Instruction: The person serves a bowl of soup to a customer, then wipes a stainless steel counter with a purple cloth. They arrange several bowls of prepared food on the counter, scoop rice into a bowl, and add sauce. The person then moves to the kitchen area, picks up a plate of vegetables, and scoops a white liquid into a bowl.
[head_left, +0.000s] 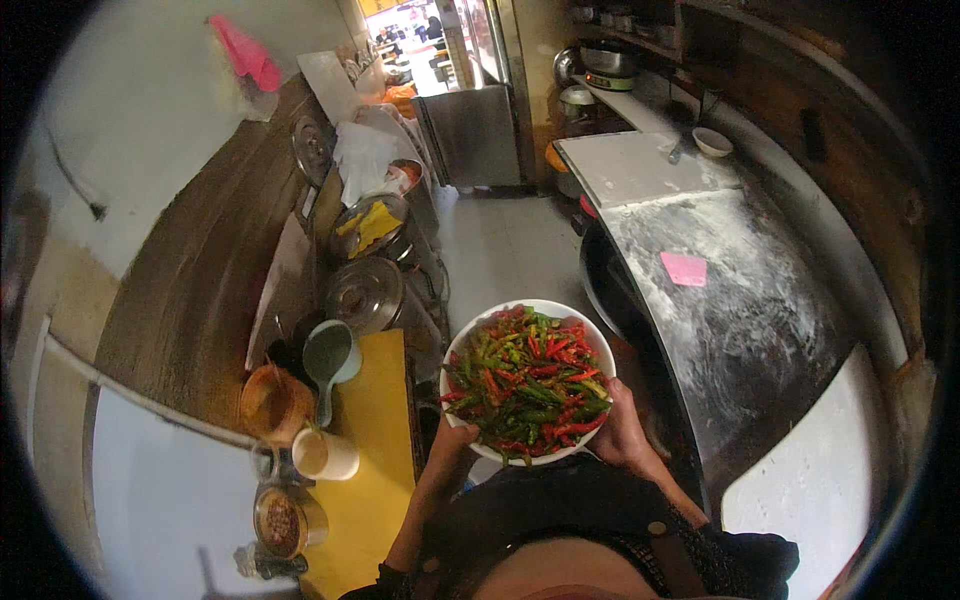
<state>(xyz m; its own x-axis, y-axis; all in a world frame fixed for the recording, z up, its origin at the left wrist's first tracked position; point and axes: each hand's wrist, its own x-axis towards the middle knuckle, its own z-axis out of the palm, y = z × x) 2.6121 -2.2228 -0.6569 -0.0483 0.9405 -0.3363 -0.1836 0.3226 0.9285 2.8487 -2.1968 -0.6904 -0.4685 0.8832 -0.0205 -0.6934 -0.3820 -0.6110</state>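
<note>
A white bowl (454, 339) heaped with red and green chili peppers (534, 375) is held up in front of my body. My left hand (456, 442) grips its lower left rim, the thumb on the edge. On the lower right side, my right hand (621, 427) supports the bowl with the thumb up against the rim. The fingers of both hands are mostly hidden beneath it. Some peppers stick out over the rim.
On the left, a yellow counter (375, 420) holds a pale green ladle (328, 352), a cream cup (325, 454) and a jar (282, 521). Lidded pots (365, 294) stand beyond. A floured worktop (735, 300) with a pink dough scraper (684, 268) runs along the right. A low metal door (474, 139) stands ahead.
</note>
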